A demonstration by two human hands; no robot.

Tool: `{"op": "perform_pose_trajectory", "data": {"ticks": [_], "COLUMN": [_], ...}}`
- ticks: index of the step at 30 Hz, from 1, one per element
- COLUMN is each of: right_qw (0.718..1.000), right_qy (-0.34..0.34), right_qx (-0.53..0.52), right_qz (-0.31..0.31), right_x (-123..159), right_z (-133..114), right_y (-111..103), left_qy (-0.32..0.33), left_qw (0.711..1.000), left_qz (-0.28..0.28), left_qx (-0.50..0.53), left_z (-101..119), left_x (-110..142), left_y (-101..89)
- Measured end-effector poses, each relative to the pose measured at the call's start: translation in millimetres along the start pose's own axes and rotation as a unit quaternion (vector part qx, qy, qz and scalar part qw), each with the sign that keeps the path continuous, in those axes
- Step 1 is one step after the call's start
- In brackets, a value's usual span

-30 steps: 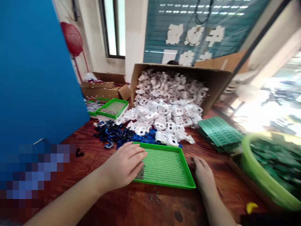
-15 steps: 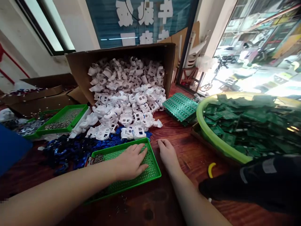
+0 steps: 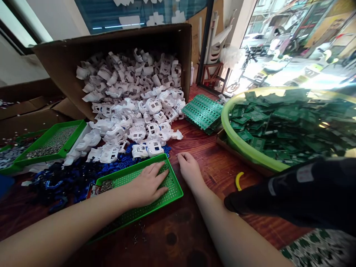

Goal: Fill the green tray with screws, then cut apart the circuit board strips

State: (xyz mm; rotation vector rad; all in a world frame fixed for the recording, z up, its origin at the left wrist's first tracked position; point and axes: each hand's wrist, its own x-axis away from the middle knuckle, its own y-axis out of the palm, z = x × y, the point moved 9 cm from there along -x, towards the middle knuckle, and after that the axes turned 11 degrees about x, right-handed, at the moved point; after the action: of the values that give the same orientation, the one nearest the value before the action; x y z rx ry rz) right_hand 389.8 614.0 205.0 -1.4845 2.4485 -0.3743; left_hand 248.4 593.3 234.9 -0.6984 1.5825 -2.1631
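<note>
Your left hand (image 3: 148, 184) is palm down over the perforated floor of the green tray (image 3: 172, 187), its grip open, with fingers spread and nothing visibly held; contact beneath the palm is hidden. The tray sits on the desk (image 3: 200, 148) in front of you, slanted, partly covered by your left forearm. Small metal pieces (image 3: 107, 185) are heaped in its far left corner, and a few loose bits (image 3: 136, 237) lie on the desk just outside its near edge.

Your right hand (image 3: 189, 168) is beside the tray's right edge, apart from it. Its fingers are curled, thumb and forefinger close together; you cannot tell whether this grip has hold of anything.

Beyond the tray lie blue parts (image 3: 119, 164), then white shells (image 3: 137, 132) spilling from a cardboard box (image 3: 59, 63). To the right are a stack of green boards (image 3: 203, 110), a yellow-green tub (image 3: 227, 118) and a yellow curved piece (image 3: 238, 181).
</note>
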Motion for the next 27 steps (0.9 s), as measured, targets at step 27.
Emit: {"op": "perform_pose_trajectory", "data": {"ticks": [27], "right_qw": [1.000], "right_qy": [0.008], "right_qx": [-0.017], "right_qz": [0.011], "right_x": [4.3], "right_z": [-15.6], "right_y": [-5.7], "left_qy": [-0.065], "left_qw": [0.992], "left_qz": [-0.100], "left_qx": [0.041], "left_z": [8.6], "left_x": [4.7], "left_y": [11.4]}}
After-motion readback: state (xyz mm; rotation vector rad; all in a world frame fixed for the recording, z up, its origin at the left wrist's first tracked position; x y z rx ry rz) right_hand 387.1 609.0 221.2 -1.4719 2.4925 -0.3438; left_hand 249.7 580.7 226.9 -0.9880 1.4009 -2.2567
